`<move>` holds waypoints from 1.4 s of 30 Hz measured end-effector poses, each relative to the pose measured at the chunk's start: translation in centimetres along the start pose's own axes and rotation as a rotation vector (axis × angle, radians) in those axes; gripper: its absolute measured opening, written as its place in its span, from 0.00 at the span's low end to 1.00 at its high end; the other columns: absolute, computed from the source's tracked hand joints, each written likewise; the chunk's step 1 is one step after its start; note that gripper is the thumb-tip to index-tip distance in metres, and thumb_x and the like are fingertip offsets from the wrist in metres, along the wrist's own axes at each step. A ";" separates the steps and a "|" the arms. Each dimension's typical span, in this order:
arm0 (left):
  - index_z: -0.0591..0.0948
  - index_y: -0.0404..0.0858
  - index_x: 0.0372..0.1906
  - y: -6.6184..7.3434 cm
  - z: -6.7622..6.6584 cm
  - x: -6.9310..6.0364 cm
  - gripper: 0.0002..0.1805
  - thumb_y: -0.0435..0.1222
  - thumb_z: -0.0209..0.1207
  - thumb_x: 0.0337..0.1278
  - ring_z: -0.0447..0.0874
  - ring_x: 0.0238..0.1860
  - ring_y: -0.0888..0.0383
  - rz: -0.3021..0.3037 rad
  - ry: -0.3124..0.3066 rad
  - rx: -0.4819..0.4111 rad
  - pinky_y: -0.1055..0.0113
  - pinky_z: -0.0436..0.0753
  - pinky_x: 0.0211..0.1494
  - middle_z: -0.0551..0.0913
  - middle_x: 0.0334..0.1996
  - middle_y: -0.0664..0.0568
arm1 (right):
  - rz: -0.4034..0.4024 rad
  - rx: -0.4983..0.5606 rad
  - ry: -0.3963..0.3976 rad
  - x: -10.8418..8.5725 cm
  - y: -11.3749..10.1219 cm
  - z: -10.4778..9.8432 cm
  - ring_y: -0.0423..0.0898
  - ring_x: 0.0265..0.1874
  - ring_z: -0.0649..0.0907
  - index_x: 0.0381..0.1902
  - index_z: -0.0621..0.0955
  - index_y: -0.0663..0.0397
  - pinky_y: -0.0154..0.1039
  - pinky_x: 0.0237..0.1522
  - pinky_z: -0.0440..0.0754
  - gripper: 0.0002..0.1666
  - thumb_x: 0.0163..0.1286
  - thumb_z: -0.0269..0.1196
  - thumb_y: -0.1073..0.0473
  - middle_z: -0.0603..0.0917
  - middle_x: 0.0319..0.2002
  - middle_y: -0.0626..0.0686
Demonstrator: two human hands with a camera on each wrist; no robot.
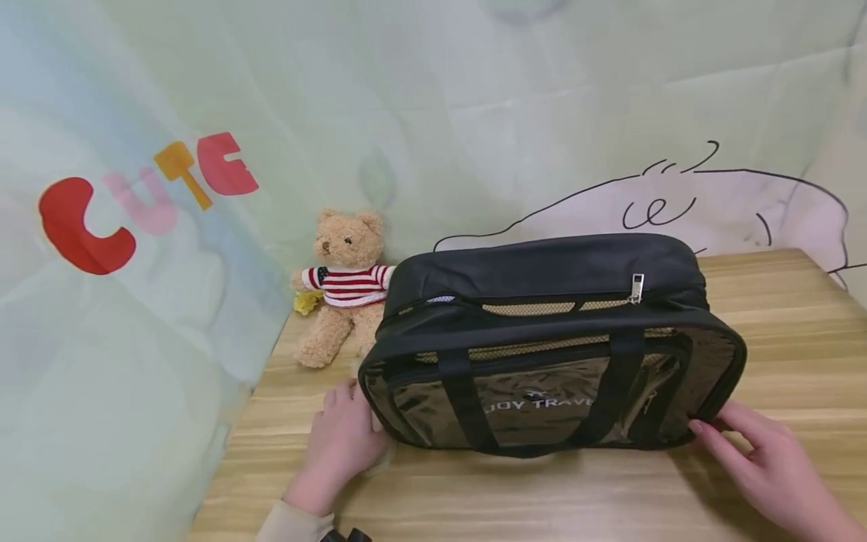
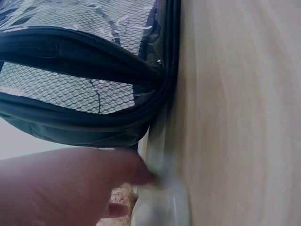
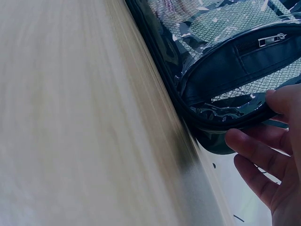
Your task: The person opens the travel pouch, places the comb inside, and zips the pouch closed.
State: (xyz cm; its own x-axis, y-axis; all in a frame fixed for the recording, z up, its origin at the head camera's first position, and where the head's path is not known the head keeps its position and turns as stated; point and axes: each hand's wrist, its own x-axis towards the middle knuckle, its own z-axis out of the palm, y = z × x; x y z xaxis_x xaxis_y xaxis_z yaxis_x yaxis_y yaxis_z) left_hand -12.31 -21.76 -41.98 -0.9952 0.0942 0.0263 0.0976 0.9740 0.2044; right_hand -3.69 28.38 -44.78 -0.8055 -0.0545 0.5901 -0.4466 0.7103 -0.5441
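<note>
A black travel bag (image 1: 542,391) with clear panels, mesh, handles and white lettering stands upright on the table. At its lower right corner my right hand (image 1: 765,452) pinches the edge, thumb in front and fingers behind; the right wrist view shows this hand (image 3: 273,146) at the bag's piped rim (image 3: 240,126). Beside the lower left corner, my left hand (image 1: 347,430) is around a translucent whitish item. In the left wrist view this item (image 2: 162,209) is blurred at the thumb of the left hand (image 2: 80,181), and its kind is unclear. The bag's contents are mostly hidden.
A teddy bear (image 1: 348,241) in a striped sweater sits behind the bag's left end, a small yellow thing (image 1: 308,302) beside it. The wooden table (image 1: 779,339) meets a printed cloth backdrop (image 1: 433,173) at the back and left.
</note>
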 end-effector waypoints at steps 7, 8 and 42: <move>0.78 0.35 0.61 0.2 -0.2 0.0 0.30 0.45 0.66 0.55 0.77 0.56 0.34 0.058 0.029 0.079 0.39 0.84 0.42 0.80 0.56 0.35 | 0.008 0.009 -0.011 -0.1 0.1 -0.1 0.23 0.33 0.78 0.37 0.85 0.43 0.19 0.36 0.73 0.24 0.57 0.70 0.80 0.84 0.32 0.36; 0.79 0.36 0.58 0.2 -0.1 -0.1 0.27 0.45 0.65 0.55 0.79 0.53 0.36 0.087 0.053 0.096 0.40 0.84 0.39 0.82 0.53 0.38 | 0.012 0.009 -0.011 -0.1 0.1 -0.1 0.23 0.33 0.78 0.37 0.85 0.44 0.19 0.36 0.73 0.24 0.57 0.70 0.80 0.84 0.32 0.36; 0.81 0.39 0.40 -2.6 -3.6 -0.5 0.05 0.32 0.66 0.61 0.84 0.25 0.45 0.040 0.210 -0.001 0.50 0.76 0.23 0.86 0.32 0.45 | 0.002 0.001 0.010 -0.2 0.1 -0.2 0.21 0.33 0.77 0.34 0.84 0.40 0.21 0.35 0.72 0.24 0.55 0.72 0.78 0.83 0.30 0.34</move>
State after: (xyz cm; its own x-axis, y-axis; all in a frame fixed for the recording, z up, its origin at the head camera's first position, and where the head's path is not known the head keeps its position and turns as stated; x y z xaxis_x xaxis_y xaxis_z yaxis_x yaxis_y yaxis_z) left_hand -12.04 -25.08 -39.01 -0.9675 0.0877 0.2373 0.1370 0.9701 0.2002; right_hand -3.48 28.59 -44.88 -0.8027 -0.0459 0.5946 -0.4449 0.7101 -0.5458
